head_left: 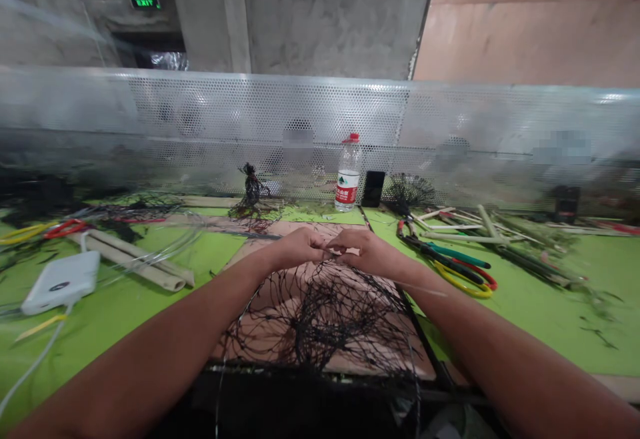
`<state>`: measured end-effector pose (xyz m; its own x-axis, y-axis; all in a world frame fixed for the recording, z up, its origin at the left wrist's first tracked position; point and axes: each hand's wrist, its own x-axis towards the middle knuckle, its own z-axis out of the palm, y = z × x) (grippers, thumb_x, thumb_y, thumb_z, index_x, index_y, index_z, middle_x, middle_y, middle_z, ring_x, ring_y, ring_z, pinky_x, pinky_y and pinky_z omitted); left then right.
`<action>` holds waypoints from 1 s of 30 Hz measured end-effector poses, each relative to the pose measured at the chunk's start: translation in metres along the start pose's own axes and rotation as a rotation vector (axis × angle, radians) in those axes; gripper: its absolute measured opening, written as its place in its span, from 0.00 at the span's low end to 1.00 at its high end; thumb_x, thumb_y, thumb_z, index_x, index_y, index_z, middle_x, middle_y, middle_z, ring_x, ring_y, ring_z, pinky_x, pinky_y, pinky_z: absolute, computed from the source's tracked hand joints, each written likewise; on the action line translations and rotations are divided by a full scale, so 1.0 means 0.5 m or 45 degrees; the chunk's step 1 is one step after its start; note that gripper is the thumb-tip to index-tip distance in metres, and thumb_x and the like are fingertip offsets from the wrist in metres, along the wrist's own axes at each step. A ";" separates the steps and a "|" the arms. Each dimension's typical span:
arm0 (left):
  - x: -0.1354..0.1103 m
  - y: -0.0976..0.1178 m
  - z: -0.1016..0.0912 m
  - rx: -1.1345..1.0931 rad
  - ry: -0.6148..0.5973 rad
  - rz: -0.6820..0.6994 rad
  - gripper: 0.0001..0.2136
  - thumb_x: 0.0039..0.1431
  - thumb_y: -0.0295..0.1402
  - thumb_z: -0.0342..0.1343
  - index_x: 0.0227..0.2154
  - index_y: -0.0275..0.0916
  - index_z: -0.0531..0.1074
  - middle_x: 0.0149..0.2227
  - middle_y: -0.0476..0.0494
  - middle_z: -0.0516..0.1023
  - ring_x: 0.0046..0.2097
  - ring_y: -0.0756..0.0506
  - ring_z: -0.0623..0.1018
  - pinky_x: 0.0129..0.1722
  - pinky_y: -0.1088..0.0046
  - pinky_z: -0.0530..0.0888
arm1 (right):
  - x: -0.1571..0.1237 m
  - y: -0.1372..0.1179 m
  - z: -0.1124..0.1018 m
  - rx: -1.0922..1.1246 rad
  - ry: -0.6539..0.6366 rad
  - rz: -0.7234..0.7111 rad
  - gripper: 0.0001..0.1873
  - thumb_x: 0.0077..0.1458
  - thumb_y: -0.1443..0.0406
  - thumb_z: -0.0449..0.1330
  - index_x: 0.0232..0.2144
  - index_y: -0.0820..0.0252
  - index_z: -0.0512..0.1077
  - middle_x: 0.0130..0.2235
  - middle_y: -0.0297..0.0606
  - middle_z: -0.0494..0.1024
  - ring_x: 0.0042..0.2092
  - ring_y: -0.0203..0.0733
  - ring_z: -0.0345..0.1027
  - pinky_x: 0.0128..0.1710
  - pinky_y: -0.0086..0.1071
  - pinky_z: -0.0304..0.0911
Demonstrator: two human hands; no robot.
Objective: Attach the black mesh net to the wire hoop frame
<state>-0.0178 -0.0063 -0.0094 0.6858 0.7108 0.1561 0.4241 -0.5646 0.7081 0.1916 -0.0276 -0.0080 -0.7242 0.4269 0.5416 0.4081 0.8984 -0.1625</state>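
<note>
A black knotted net (330, 319) lies spread over the pinkish board in front of me, its upper edge rising to my fingers. My left hand (300, 245) and my right hand (361, 251) meet at that edge, fingertips nearly touching. Both hands are closed in a pinch on the net's top strand. A thin pale line runs from near my right hand across the right forearm. Exactly how the strand sits between the fingertips is too small to make out.
A water bottle (347, 179) and a dark phone (373, 189) stand at the back. Pliers and scissors (465, 272) lie right, beside cut stalks (465, 225). On the left are a white power bank (64, 281) with a cable and bamboo tubes (137, 262). A perforated metal screen (225, 119) closes the back.
</note>
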 end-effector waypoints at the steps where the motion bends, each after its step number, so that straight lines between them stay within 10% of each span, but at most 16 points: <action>1: 0.000 -0.001 0.000 -0.001 0.004 -0.012 0.14 0.46 0.40 0.55 0.19 0.32 0.70 0.17 0.54 0.58 0.22 0.54 0.57 0.22 0.78 0.52 | 0.001 -0.004 -0.001 -0.002 -0.021 -0.007 0.14 0.53 0.67 0.57 0.44 0.57 0.71 0.38 0.40 0.75 0.40 0.38 0.67 0.42 0.34 0.62; 18: -0.008 0.023 0.008 -0.246 -0.052 -0.166 0.08 0.45 0.35 0.52 0.20 0.34 0.69 0.15 0.56 0.55 0.19 0.55 0.54 0.19 0.78 0.49 | 0.011 -0.027 0.009 -0.363 -0.178 0.134 0.12 0.59 0.64 0.50 0.35 0.60 0.73 0.34 0.40 0.76 0.38 0.38 0.66 0.40 0.31 0.58; 30: -0.001 0.005 0.009 0.093 -0.049 -0.072 0.12 0.46 0.38 0.54 0.21 0.32 0.70 0.18 0.54 0.57 0.23 0.54 0.56 0.22 0.77 0.51 | 0.014 -0.014 0.041 -0.170 -0.013 0.602 0.10 0.51 0.65 0.54 0.20 0.61 0.69 0.22 0.35 0.69 0.26 0.34 0.58 0.24 0.27 0.50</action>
<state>-0.0143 -0.0097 -0.0109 0.6809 0.7269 0.0896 0.5041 -0.5539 0.6626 0.1724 -0.0288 -0.0197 -0.4478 0.7863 0.4256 0.7608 0.5851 -0.2807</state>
